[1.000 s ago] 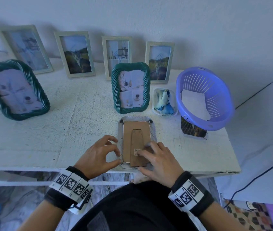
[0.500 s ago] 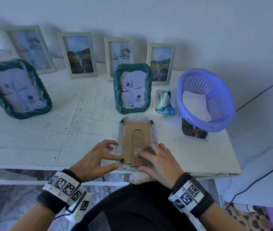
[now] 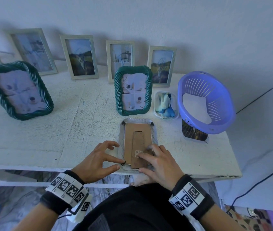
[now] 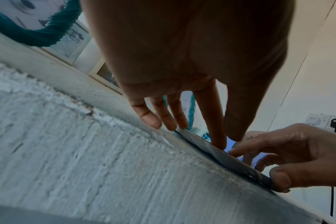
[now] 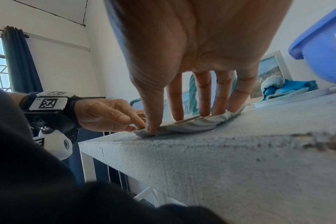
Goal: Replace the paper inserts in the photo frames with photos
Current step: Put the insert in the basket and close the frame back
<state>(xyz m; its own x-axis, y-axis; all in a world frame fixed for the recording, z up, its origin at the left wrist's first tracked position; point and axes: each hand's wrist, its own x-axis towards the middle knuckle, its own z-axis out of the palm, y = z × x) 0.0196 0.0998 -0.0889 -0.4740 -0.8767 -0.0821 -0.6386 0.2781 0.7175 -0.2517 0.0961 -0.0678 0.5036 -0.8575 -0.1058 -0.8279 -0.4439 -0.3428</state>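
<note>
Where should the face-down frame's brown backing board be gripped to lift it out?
Judging by its pose, the backing board lies flat, recessed in the face-down frame. Its raised stand flap offers the only edge; pinch it from above, once the corner clip is turned.

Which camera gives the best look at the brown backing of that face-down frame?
The head view: the brown backing lies fully in sight, stand flap and barcode sticker included. Both wrist views catch the frame only edge-on under the fingers, so its back is barely seen.
</note>
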